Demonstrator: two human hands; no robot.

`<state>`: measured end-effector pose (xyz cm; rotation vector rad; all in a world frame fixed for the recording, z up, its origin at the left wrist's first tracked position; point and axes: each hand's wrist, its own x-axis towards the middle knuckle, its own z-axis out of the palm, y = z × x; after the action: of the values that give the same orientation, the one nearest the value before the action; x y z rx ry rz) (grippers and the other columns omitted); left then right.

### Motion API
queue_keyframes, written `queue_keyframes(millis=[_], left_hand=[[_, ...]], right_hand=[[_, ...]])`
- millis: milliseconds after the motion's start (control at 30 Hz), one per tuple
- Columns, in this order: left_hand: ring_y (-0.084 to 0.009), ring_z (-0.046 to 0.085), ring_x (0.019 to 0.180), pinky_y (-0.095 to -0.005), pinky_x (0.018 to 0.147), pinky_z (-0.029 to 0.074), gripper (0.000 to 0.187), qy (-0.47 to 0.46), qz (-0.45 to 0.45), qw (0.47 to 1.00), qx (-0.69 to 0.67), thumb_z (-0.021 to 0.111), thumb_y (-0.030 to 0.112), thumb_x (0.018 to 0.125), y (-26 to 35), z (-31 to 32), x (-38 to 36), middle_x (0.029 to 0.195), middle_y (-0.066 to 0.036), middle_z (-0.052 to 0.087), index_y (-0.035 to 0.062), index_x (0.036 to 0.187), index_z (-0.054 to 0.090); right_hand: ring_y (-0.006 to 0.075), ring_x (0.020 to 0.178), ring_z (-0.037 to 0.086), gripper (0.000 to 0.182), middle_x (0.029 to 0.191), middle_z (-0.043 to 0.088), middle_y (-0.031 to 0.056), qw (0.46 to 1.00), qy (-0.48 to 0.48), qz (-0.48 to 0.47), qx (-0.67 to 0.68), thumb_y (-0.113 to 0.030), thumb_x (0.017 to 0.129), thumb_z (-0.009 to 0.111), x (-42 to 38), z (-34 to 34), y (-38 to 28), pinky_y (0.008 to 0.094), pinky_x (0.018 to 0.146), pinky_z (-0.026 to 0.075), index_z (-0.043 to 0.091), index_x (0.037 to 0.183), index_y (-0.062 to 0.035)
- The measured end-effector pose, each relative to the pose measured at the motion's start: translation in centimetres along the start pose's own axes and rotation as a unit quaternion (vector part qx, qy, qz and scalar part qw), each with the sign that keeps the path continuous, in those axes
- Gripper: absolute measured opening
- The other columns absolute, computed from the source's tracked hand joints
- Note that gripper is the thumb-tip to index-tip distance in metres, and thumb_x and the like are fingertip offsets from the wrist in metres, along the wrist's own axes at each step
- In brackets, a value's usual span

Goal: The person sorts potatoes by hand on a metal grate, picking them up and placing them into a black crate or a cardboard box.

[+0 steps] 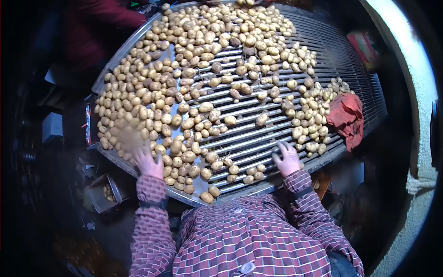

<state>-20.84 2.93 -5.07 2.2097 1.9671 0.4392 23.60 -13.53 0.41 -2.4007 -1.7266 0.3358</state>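
Potatoes [138,99] lie in a thick layer over the left and far parts of a sorting table with metal bars [249,138]. My left hand [148,164] rests at the near left edge against the potatoes, thumb apart from the fingers, with nothing in its grasp. A hazy spot partly veils its fingertips. Over the near right bars, my right hand [287,159] is spread, holding nothing. Just beyond it lies a group of potatoes [308,121]. Several small potatoes [251,171] sit on the bars to its left.
A red cloth [346,119] hangs on the table's right edge. Below at left stands a bin [105,195] with a few potatoes inside. Another person's red sleeve [113,16] reaches in at the far left. A pale pillar [410,69] rises at right.
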Motion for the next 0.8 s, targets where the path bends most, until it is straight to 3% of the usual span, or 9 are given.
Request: queue_keyframes(millis=[100, 133, 167, 300, 367, 500, 633, 700, 800], left_hand=[[-0.0379, 0.024, 0.140, -0.0543, 0.112, 0.024, 0.066, -0.079, 0.027, 0.980, -0.178, 0.071, 0.025, 0.077, 3.4, 1.0, -4.8, 0.146, -0.012, 0.036, 0.0145, 0.137, 0.047], [-0.0375, 0.026, 0.139, -0.0532, 0.112, 0.024, 0.066, -0.108, 0.059, 0.987, -0.105, 0.071, 0.025, 0.077, 4.8, 0.7, -6.1, 0.146, -0.012, 0.037, 0.0146, 0.137, 0.047], [-0.0370, 0.028, 0.138, -0.0521, 0.112, 0.024, 0.065, -0.136, 0.091, 0.986, -0.031, 0.070, 0.024, 0.077, 6.1, 0.4, -6.9, 0.145, -0.011, 0.038, 0.0147, 0.137, 0.047], [-0.0320, 0.039, 0.130, -0.0469, 0.108, 0.030, 0.064, -0.094, 0.063, 0.991, -0.070, 0.071, 0.025, 0.075, 5.4, 1.5, -6.9, 0.136, -0.009, 0.048, 0.0149, 0.134, 0.049], [-0.0302, 0.046, 0.122, -0.0450, 0.106, 0.033, 0.059, -0.129, 0.065, 0.989, -0.044, 0.072, 0.026, 0.075, 5.2, 1.0, -5.6, 0.126, -0.009, 0.054, 0.0144, 0.130, 0.052], [-0.0263, 0.053, 0.107, -0.0443, 0.090, 0.040, 0.057, -0.259, 0.096, 0.956, 0.103, 0.079, 0.037, 0.070, 10.1, -1.8, -1.8, 0.112, -0.007, 0.056, 0.0190, 0.119, 0.057], [-0.0265, 0.054, 0.108, -0.0456, 0.088, 0.041, 0.059, -0.295, 0.054, 0.939, 0.166, 0.081, 0.036, 0.066, 11.8, -0.1, -0.4, 0.111, -0.008, 0.056, 0.0223, 0.119, 0.058], [-0.0261, 0.054, 0.109, -0.0440, 0.090, 0.042, 0.054, -0.275, 0.053, 0.949, 0.144, 0.080, 0.037, 0.068, 11.3, 0.4, -0.8, 0.113, -0.007, 0.054, 0.0173, 0.114, 0.060], [-0.0277, 0.059, 0.101, -0.0420, 0.089, 0.048, 0.050, -0.196, 0.061, 0.962, -0.182, 0.080, 0.030, 0.072, 8.7, 0.5, -4.1, 0.111, -0.011, 0.058, 0.0114, 0.112, 0.058]], right_hand=[[0.0364, 0.115, 0.048, 0.060, 0.125, 0.053, 0.0161, 0.985, -0.072, 0.064, -0.142, -0.039, 0.077, 0.070, -2.8, -0.2, 2.8, 0.0489, 0.095, 0.043, 0.054, 0.129, -0.0126], [0.0415, 0.119, 0.045, 0.062, 0.125, 0.054, 0.0184, 0.964, -0.162, 0.082, -0.192, -0.044, 0.081, 0.067, -2.7, -1.8, 0.3, 0.0486, 0.100, 0.040, 0.053, 0.133, -0.0132], [0.0401, 0.116, 0.047, 0.064, 0.118, 0.056, 0.0175, 0.958, -0.160, 0.045, -0.234, -0.043, 0.080, 0.068, -3.2, -2.1, -1.4, 0.0482, 0.095, 0.043, 0.051, 0.135, -0.0168], [0.0346, 0.102, 0.057, 0.055, 0.110, 0.058, 0.0162, 0.945, -0.254, -0.018, -0.204, -0.029, 0.084, 0.062, -1.9, -0.5, -6.6, 0.0451, 0.086, 0.048, 0.048, 0.136, -0.0187], [0.0358, 0.106, 0.060, 0.064, 0.115, 0.057, 0.0209, 0.928, -0.372, 0.006, -0.005, -0.019, 0.084, 0.062, -1.1, 1.8, -8.6, 0.0446, 0.088, 0.049, 0.037, 0.143, -0.0145], [0.0376, 0.110, 0.058, 0.075, 0.124, 0.054, 0.0221, 0.917, -0.364, -0.146, 0.074, -0.025, 0.082, 0.066, -2.5, 3.6, -14.3, 0.0426, 0.094, 0.047, 0.029, 0.146, -0.0101], [0.0349, 0.117, 0.054, 0.064, 0.131, 0.052, 0.0196, 0.936, -0.265, -0.172, 0.158, -0.031, 0.084, 0.064, -2.3, 3.6, -12.3, 0.0398, 0.099, 0.044, 0.042, 0.140, -0.0105], [0.0334, 0.117, 0.055, 0.060, 0.128, 0.055, 0.0185, 0.945, -0.255, -0.132, 0.156, -0.032, 0.084, 0.065, -1.9, 2.6, -10.0, 0.0388, 0.100, 0.044, 0.047, 0.137, -0.0099], [0.0323, 0.114, 0.057, 0.051, 0.121, 0.060, 0.0183, 0.966, -0.164, -0.064, 0.191, -0.030, 0.085, 0.065, -2.5, 1.0, -5.4, 0.0388, 0.098, 0.045, 0.055, 0.130, -0.0073]])
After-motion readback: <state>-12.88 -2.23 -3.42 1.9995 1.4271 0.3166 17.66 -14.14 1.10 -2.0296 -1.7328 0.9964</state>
